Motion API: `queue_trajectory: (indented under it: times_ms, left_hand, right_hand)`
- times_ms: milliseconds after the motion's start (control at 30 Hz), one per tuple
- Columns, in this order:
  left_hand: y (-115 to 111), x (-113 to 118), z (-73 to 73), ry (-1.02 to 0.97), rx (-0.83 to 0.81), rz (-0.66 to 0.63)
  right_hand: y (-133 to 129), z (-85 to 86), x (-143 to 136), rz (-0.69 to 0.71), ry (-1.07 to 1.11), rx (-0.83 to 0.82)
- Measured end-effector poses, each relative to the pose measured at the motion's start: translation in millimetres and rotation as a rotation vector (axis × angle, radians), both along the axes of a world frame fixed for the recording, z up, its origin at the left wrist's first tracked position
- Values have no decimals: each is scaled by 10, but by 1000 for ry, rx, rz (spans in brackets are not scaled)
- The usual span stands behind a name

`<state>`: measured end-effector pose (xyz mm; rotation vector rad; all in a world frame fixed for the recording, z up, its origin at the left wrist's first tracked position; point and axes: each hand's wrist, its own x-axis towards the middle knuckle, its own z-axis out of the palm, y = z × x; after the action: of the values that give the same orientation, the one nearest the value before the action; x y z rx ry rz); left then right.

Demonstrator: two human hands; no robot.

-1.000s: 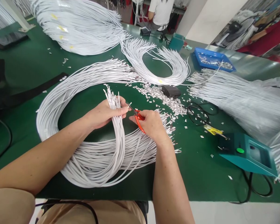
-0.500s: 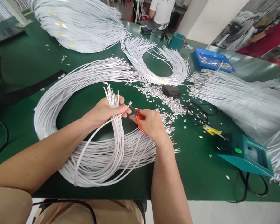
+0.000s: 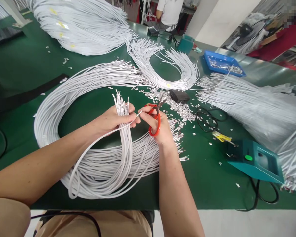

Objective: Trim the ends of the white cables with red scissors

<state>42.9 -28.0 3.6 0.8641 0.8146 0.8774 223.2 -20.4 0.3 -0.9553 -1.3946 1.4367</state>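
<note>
My left hand is closed around an upright bunch of white cables, their cut ends sticking up above the fist. Its thumb and fingers also pinch a single white cable, whose tip points right toward the other hand. My right hand holds red-handled scissors in the palm, blades pointing up and away. The thumb and forefinger of that hand are at the single cable's tip; whether they grip it is hard to tell. Under both hands lies a large coil of white cables.
Small white scraps litter the green table around a black box. A blue tray of small bits stands behind. At right are a teal device and plastic-wrapped cables. More cable bundles lie at the back; people are beyond.
The scissors have swung away from the cable tip, blades now pointing up and right. My right thumb and forefinger have come to the tip. The single cable's loop has shifted left.
</note>
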Motion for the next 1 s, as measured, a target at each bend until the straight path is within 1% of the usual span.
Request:
queue_trajectory:
  times_ms: [167,333,400,467,567,633,667,733,833,933,967,1000]
  left_hand:
    - [-11,10,7,58,12,23]
    - [1,15,-34,73,113,104]
    - [11,11,-44,78,106,141]
    - [15,5,-36,102,84,148]
    - [8,-3,-4,128,60,124]
    - [1,-8,11,125,44,114]
    - [-2,-10,13,123,38,111]
    - [-2,-12,5,118,31,101]
    - [6,-10,-13,116,36,97]
    - [11,-15,1,129,47,78]
    - [11,-21,15,134,40,57]
    - [10,-29,32,140,21,33]
  right_hand:
    - [-13,-25,-70,-103,-52,-9]
    - [-91,-2,-249,-196,41,-54]
    - [-115,17,-277,-216,53,-35]
    - [-110,14,-266,-248,72,-30]
    - [-57,-33,-209,-400,100,-117]
    - [-25,-60,-179,-449,45,-143]
    - [-19,-64,-172,-442,10,-135]
    - [-28,-55,-179,-381,-29,-105]
    - [-70,-17,-221,-264,7,-106]
    - [-85,14,-224,-150,56,-124]
    - [-76,19,-201,-155,59,-129]
    - [-60,21,-163,-194,49,-136]
